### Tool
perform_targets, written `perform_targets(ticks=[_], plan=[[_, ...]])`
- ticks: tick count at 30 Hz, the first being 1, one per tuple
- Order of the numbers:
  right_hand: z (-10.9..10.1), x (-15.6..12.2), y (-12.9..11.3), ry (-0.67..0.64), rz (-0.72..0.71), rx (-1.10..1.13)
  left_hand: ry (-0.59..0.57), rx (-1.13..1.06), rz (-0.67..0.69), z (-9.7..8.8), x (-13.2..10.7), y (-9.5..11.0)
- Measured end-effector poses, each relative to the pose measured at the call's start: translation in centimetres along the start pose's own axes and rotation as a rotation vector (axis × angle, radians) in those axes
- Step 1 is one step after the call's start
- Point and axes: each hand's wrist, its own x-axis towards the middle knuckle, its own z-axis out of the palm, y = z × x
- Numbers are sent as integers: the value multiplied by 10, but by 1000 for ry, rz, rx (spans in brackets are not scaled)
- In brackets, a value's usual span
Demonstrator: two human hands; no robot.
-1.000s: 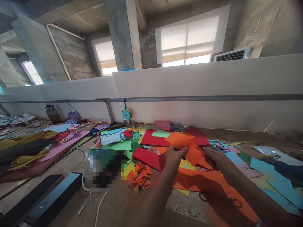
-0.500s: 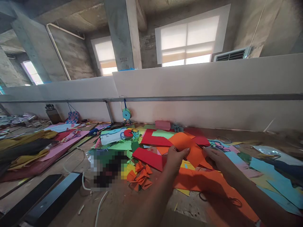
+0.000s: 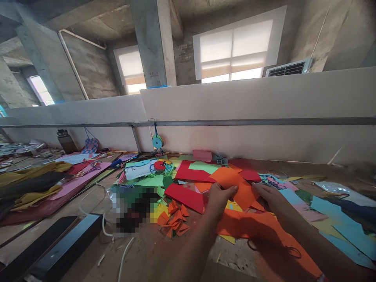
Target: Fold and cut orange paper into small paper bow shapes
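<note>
A piece of orange paper [image 3: 227,176] is raised over the table between my two hands. My left hand [image 3: 219,196] pinches its near left edge, thumb on top. At the paper's right side, my right hand [image 3: 266,194] has its fingers closed on the edge. An orange flap [image 3: 245,194] angles down between the hands. Below them a large orange sheet [image 3: 252,225] spreads over the table toward me. Left of my left wrist sits a small heap of cut orange paper pieces [image 3: 174,221]. A red paper strip [image 3: 185,196] lies just behind that heap.
Dark loops [image 3: 293,251] rest on the orange sheet. Blue paper sheets [image 3: 340,223] lie at right. A black box [image 3: 69,244] and a white cable [image 3: 126,254] occupy the left front. A bottle [image 3: 66,141] stands far left, below the white partition [image 3: 258,98].
The orange paper's upper part has tilted slightly and shifted a little lower between my hands. Both hands stay in nearly the same place, with their grip kept.
</note>
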Motion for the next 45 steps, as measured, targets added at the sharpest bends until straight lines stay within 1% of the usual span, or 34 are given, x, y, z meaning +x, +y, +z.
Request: perform_targets(ticks=[6, 11, 22, 28, 32, 36, 42, 45], plan=[[1, -1, -2, -13, -18, -19, -5, 6, -1, 0, -1, 0], [4, -5, -9, 16, -1, 0, -4, 31, -12, 0, -2, 0], [5, -6, -11, 36, -24, -15, -36, -20, -2, 0, 2, -12], [6, -7, -13, 76, 42, 50, -57, 26, -21, 2, 0, -15], [5, -7, -12, 89, 37, 79, -78, 33, -17, 3, -1, -15], [5, -9, -14, 79, 50, 47, -75, 34, -19, 4, -4, -14], [8, -10, -15, 189, 84, 20, -71, 48, -53, 6, -6, -20], [9, -9, -12, 204, 60, 13, -91, 20, -49, 8, -7, -20]])
